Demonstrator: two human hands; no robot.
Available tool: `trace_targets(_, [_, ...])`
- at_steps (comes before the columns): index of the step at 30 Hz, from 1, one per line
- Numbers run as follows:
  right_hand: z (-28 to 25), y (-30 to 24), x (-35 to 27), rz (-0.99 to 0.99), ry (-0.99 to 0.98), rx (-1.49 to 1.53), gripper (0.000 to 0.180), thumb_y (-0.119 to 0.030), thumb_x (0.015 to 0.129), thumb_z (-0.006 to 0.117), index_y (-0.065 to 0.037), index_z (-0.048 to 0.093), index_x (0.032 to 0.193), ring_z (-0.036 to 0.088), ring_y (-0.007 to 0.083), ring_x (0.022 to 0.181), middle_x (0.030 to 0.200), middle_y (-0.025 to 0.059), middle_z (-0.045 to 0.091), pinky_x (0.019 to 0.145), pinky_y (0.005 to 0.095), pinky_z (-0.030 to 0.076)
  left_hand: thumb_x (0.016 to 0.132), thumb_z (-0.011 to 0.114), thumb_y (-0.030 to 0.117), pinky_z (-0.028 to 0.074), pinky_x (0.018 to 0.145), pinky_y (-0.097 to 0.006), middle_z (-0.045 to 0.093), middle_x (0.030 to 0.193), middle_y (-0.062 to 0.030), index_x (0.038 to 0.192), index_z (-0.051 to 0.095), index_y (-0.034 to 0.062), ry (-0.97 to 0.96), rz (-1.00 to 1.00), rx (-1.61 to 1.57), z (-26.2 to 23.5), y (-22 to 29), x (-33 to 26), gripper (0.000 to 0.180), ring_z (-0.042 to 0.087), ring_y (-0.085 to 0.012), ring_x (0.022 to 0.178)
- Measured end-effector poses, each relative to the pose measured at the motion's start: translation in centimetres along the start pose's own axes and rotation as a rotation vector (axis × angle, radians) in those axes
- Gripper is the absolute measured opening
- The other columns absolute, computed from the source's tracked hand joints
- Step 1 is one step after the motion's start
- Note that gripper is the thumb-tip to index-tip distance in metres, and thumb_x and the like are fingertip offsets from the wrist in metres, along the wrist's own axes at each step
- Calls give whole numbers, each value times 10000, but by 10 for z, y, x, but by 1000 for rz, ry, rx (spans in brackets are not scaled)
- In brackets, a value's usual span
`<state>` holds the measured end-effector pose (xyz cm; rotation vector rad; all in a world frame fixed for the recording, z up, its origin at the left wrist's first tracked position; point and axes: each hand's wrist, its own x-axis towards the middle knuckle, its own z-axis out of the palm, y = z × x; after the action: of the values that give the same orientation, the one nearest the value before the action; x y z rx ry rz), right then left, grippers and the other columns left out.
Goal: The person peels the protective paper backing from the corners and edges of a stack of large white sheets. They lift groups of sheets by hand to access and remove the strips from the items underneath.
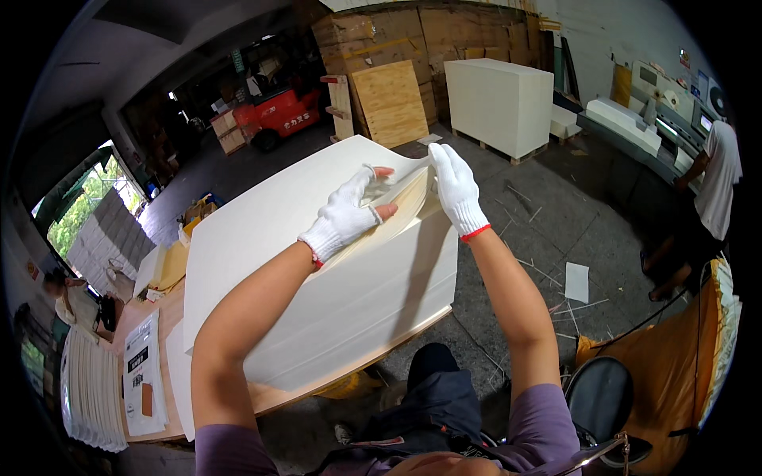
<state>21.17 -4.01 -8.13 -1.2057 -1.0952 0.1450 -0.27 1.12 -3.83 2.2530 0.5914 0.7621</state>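
A tall stack of large white paper sheets (270,214) stands in front of me on a wooden board. At its near right corner, a bunch of sheets (409,201) is bent upward and fanned along the edge. My right hand (456,184), in a white knit glove with a red cuff, grips the raised corner with its fingers close together. My left hand (347,210) wears a matching glove with bare thumb and fingertip. It rests at the near edge of the fanned sheets, thumb and fingers apart. The palm side of my right hand is hidden.
Beyond stand a second white paper stack (508,107) on a pallet, a plywood panel (390,103) and a red forklift (282,115). A person (714,182) works at a machine on the right. Another person sits far left. Paper scraps and a loose sheet (577,282) lie on the floor.
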Motion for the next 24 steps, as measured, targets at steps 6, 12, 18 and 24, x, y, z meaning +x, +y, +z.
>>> trace_targets(6, [-3,-8,-3,-31,-24,-66,544,-522,1051,405,-8,569,979,580,439,883,899,226,617,798,445,455,939,686,251,485,970,-314,655,1151,-145,1344,578,59,16,126,28,4,-4,2,461,622,-178,1071])
trace_targets(12, [-2,-1,-3,-61,-18,-34,512,-489,1058,397,-14,581,1001,571,462,907,918,237,619,801,453,458,917,735,271,512,707,-309,648,859,-56,1264,617,120,-49,-115,116,5,19,-7,396,609,-124,706])
trace_targets(18, [-1,4,-2,-48,-6,-19,521,-498,1056,393,-15,579,1001,568,466,903,916,242,613,798,459,456,914,742,251,480,640,-269,611,873,-17,1292,586,100,-52,-110,45,5,19,-6,436,562,-91,690])
trace_targets(24, [-3,-6,-3,8,-22,-69,540,-522,1050,399,-13,563,974,567,454,881,897,236,604,791,452,455,986,602,362,470,943,-324,672,1072,-90,1364,593,88,37,136,129,5,3,-4,466,610,-177,1016])
